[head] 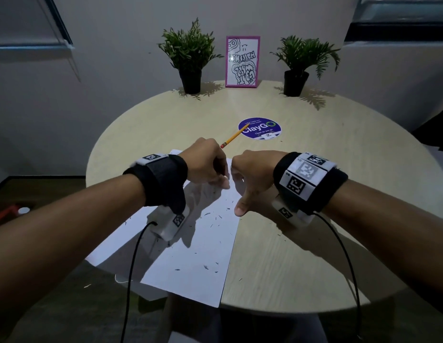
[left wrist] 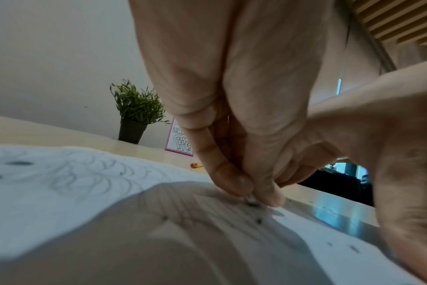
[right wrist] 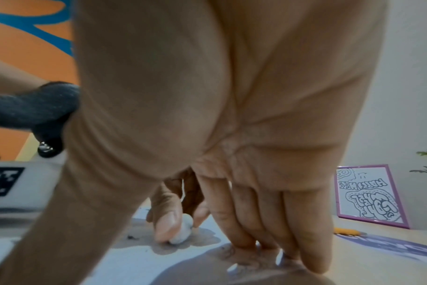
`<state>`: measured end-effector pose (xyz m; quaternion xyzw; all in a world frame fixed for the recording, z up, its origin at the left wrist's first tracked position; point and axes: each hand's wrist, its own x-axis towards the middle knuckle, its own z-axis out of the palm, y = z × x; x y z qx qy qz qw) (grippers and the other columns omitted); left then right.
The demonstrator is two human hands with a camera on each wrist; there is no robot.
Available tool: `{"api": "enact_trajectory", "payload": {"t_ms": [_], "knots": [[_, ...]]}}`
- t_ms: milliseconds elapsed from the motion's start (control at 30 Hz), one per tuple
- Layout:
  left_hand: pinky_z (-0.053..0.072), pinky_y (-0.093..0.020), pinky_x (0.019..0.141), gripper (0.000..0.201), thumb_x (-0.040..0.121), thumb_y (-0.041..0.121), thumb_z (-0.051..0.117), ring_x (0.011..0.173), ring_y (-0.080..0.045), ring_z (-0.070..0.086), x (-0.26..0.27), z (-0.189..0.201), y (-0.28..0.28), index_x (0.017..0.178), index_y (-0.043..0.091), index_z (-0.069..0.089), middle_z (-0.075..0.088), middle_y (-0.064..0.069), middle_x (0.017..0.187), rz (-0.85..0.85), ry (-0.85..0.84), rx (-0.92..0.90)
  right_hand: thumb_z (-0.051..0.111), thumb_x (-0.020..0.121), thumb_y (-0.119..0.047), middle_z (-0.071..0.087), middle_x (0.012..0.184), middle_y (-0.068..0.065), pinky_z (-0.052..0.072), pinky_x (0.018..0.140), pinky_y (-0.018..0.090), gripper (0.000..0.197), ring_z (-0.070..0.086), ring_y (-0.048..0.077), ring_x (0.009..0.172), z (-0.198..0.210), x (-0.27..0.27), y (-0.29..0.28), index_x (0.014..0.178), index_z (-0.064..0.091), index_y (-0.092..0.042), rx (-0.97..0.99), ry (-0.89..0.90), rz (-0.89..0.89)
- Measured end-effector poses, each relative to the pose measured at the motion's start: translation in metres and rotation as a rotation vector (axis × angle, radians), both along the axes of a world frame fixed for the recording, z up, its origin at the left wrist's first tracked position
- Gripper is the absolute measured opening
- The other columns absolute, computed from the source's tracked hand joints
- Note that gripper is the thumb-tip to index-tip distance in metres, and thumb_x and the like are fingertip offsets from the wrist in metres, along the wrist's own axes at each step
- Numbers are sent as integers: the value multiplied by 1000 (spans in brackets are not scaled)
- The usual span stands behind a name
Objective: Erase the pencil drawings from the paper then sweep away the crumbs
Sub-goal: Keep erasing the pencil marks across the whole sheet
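My left hand [head: 203, 164] pinches a small white eraser [right wrist: 183, 230] between thumb and fingertips, its tip pressed onto the paper [head: 190, 256]. My right hand [head: 250, 174] rests beside it with straight fingers [right wrist: 290, 221] pressing the sheet's far edge and the thumb stretched out, holding nothing. The sheet lies on the round table [head: 314, 194], overhanging its near edge, with dark crumbs [head: 215, 219] scattered over it; faint pencil drawings [left wrist: 85, 169] show on its left part. A yellow pencil [head: 234, 137] lies just beyond my hands. At the far edge, two black pots each hold a green plant [head: 188, 53] [head: 304, 58], flanking a pink-framed picture [head: 242, 61].
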<state>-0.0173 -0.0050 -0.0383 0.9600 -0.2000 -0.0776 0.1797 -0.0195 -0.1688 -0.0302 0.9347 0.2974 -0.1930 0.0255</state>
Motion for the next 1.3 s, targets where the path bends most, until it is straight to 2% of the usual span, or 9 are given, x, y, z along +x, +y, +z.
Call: {"api": "enact_trajectory", "payload": {"t_ms": [200, 333, 433, 567, 667, 800, 933, 1067, 1300], "knots": [[51, -17, 61, 24, 71, 33, 89, 68, -8, 67, -18, -3, -7, 83, 17, 75, 74, 3, 76, -116, 174, 32, 92, 56, -56, 59, 83, -16, 55, 79, 37, 57, 63, 16, 83, -1, -1, -1, 76, 41, -38, 89, 4, -13], [49, -16, 63, 9, 78, 18, 82, 78, -13, 67, -8, 5, -6, 85, 19, 76, 72, 5, 76, -64, 8, 117, 89, 60, -58, 58, 87, -11, 54, 83, 36, 57, 61, 18, 87, 2, -2, 0, 73, 41, -32, 26, 5, -2], [56, -29, 72, 9, 77, 16, 82, 76, -13, 66, -3, 9, -8, 84, 19, 77, 72, 4, 74, -33, -26, 118, 87, 62, -60, 60, 93, -7, 55, 88, 39, 56, 62, 20, 90, 3, 0, 1, 73, 41, -30, 8, 3, -2], [39, -5, 53, 14, 74, 28, 86, 60, 1, 59, -18, 5, -11, 80, 21, 75, 67, 12, 64, -111, 12, 148, 88, 54, -66, 55, 80, -14, 56, 82, 41, 59, 59, 14, 78, -4, 2, -1, 72, 41, -34, 29, -9, -33], [41, -6, 55, 17, 73, 29, 87, 64, -2, 61, -17, 8, -10, 84, 19, 78, 74, 5, 72, -94, 33, 140, 87, 49, -68, 56, 80, -16, 57, 79, 40, 58, 60, 12, 76, -7, 2, -1, 71, 45, -36, 49, -41, -65], [58, -28, 73, 16, 72, 26, 89, 66, -8, 68, 3, 14, -8, 81, 16, 81, 73, 4, 67, 14, -28, 110, 88, 60, -60, 56, 80, -11, 55, 82, 36, 57, 60, 17, 80, 3, -2, 0, 71, 41, -30, 6, 19, -28], [51, -12, 63, 19, 70, 30, 89, 66, -3, 67, -4, 11, -10, 84, 20, 80, 75, 7, 72, -54, 43, 103, 88, 58, -62, 58, 81, -17, 54, 78, 35, 53, 62, 13, 79, -5, 1, -2, 73, 45, -36, 52, 4, -22], [52, -18, 65, 20, 70, 32, 90, 64, -3, 67, -21, 6, -10, 79, 19, 77, 75, 6, 72, -111, 192, 65, 86, 60, -62, 61, 80, -16, 56, 78, 38, 54, 63, 13, 78, -7, 0, -3, 74, 41, -36, 45, -14, -26], [46, -13, 63, 16, 68, 32, 91, 65, 1, 69, 1, 10, -7, 75, 22, 80, 73, 10, 65, 35, 95, -4, 80, 72, -61, 51, 78, -13, 52, 83, 35, 53, 59, 19, 87, 5, -6, 0, 71, 37, -30, -48, 27, -4]]}}
